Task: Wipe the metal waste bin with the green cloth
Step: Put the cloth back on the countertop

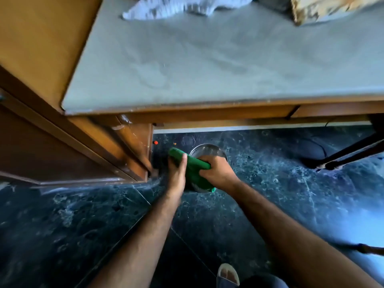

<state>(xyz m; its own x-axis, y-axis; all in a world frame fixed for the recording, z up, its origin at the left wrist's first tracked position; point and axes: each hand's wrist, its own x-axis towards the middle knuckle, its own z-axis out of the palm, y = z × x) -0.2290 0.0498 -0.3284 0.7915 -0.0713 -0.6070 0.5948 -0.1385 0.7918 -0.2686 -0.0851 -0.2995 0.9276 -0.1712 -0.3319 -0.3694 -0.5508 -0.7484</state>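
Observation:
The metal waste bin (207, 150) stands on the dark floor just in front of the desk, its round open rim showing behind my hands. The green cloth (194, 170) is draped over the bin's near side. My left hand (176, 169) grips the cloth's left end, thumb on top. My right hand (216, 171) presses on the cloth's right part against the bin's side. Most of the bin's wall is hidden by the cloth and my hands.
A wooden desk with a grey top (207, 69) overhangs the floor just beyond the bin. Its wooden side panel (133, 146) stands close on the bin's left. A dark chair leg (349, 154) lies to the right. My sandalled foot (227, 274) is at the bottom.

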